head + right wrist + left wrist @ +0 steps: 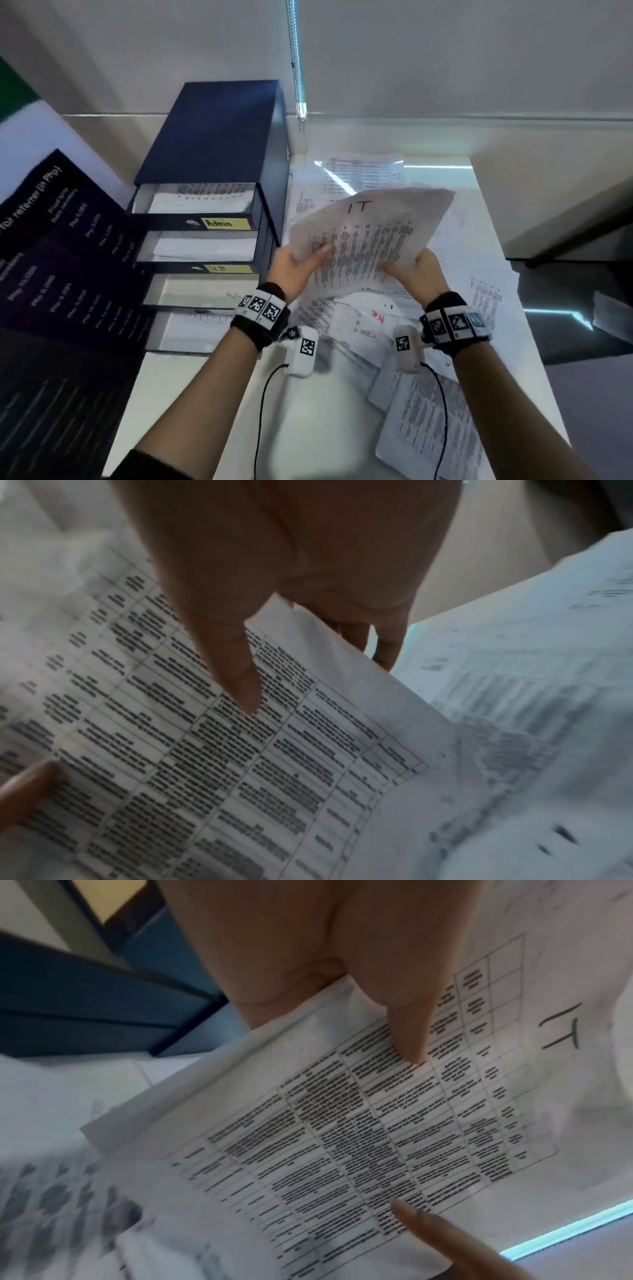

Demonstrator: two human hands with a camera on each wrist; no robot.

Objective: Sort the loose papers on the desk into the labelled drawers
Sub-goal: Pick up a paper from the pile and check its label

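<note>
A printed sheet (370, 236) with a table and a handwritten "IT" at its top is held up above the desk by both hands. My left hand (294, 265) pinches its left edge, thumb on top. My right hand (416, 270) pinches the lower right edge, thumb (240, 674) on the print, fingers (387, 647) underneath. The same sheet (342, 1137) fills the left wrist view under my left thumb (407, 1031). The dark blue drawer unit (219, 164) stands to the left with several drawers pulled out; yellow labels read "Admin" (226, 223) and "HR" (227, 269). Loose papers (359, 329) cover the desk below.
A dark poster (58, 274) with price lines leans at the left of the drawer unit. White desk (308, 411) surface shows near me, with more sheets (428, 421) at the lower right. A blind cord (296, 68) hangs behind. The desk's right edge (513, 308) drops off.
</note>
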